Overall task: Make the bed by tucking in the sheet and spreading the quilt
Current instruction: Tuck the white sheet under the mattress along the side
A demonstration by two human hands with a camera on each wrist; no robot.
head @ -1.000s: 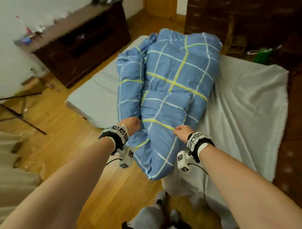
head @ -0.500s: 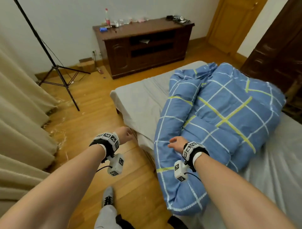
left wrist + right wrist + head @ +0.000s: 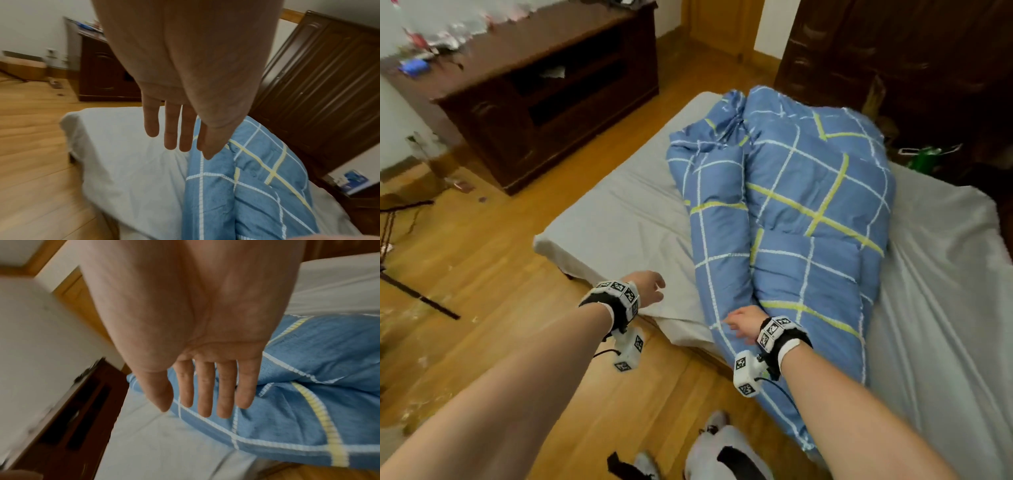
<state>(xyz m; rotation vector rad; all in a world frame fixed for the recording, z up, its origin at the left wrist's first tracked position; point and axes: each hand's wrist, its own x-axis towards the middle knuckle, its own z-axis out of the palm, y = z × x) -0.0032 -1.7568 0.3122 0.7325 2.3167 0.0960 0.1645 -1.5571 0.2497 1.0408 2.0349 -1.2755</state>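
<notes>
A blue quilt [image 3: 791, 219] with white and yellow checks lies bunched lengthwise down the middle of the bed, its near end hanging over the edge toward the floor. The grey sheet [image 3: 626, 222] covers the mattress, loose and rumpled at the near corner [image 3: 681, 322]. My left hand [image 3: 650, 287] hovers open above that sheet edge, fingers straight [image 3: 170, 129], holding nothing. My right hand [image 3: 743, 325] is open over the quilt's near left edge, fingers extended [image 3: 213, 389]; whether it touches the quilt [image 3: 308, 394] I cannot tell.
A dark wooden cabinet [image 3: 544, 96] with clutter on top stands across the wood floor [image 3: 482, 274] to the left. A dark wardrobe [image 3: 914, 61] rises behind the bed. A green object [image 3: 924, 159] sits at the far right. A tripod leg [image 3: 417, 294] crosses the floor at left.
Both hands have let go of the quilt's near end and opened. The left hand moved left over the sheet edge. The view swung left, then back toward the bed.
</notes>
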